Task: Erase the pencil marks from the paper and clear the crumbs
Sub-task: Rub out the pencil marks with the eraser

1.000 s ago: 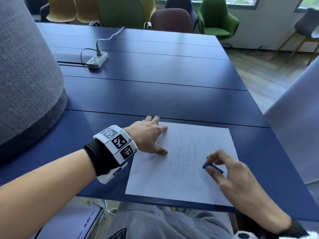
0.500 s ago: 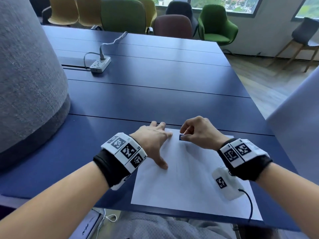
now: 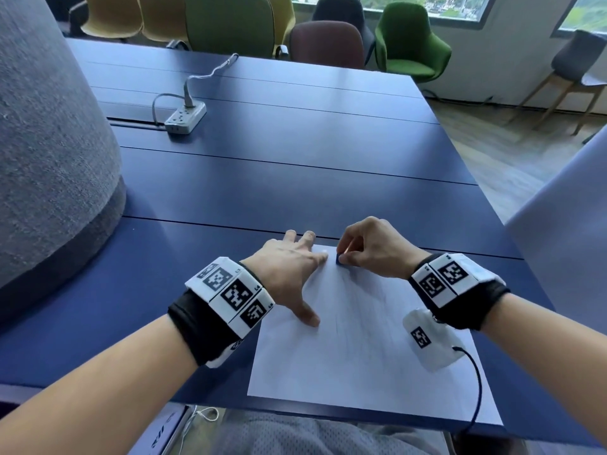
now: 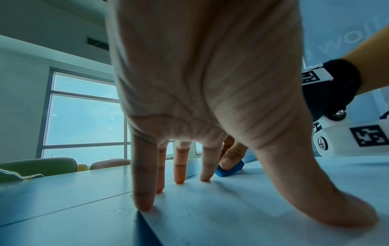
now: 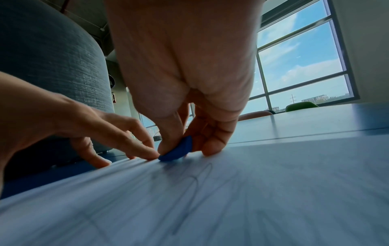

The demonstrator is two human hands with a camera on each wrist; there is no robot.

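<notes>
The right hand (image 3: 371, 249) pinches the eraser (image 3: 339, 259) at the paper's (image 3: 361, 356) 12 o'clock edge; left hand (image 3: 289, 267) presses flat (fingers spread). Rub lightly toward 6, away from the pinned edge.

I see a white sheet of paper (image 3: 368, 349) lying flat at the near edge of the dark blue table, its faint grey pencil marks (image 5: 189, 183) looping down the middle. A small blue eraser (image 3: 339, 259) stands tilted on the paper near the far edge, one corner pressed to the sheet. I cannot make out any crumbs.
</notes>
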